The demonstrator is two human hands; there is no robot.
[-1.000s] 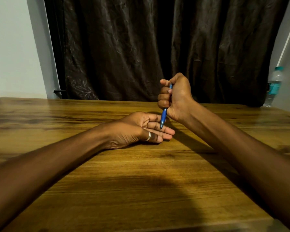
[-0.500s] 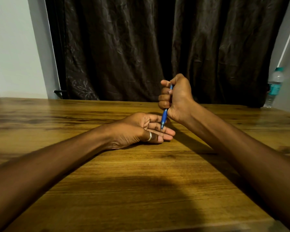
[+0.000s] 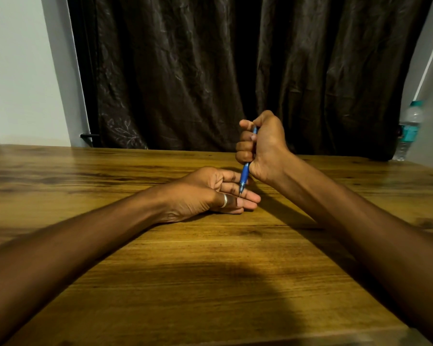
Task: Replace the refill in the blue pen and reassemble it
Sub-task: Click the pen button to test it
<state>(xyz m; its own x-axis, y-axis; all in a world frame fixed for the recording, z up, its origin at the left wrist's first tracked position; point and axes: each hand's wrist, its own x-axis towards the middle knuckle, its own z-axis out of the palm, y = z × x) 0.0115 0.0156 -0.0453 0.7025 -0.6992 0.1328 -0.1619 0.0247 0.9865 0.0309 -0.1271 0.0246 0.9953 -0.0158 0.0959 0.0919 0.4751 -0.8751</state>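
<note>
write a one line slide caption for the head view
Right hand fisted around the blue pen, tip down at the fingers of the open left hand resting on the wooden table.

We see both our forearms bare from the bottom edge of the view up to the wrists, with no sleeve on either; our left hand [image 3: 198, 193] wears one plain silver ring [image 3: 224, 201], a smooth narrow band with no stone, on one of its lower fingers; our right hand [image 3: 263, 146] shows nothing worn on its visible fingers or wrist; the fingernails that show look short.
</note>
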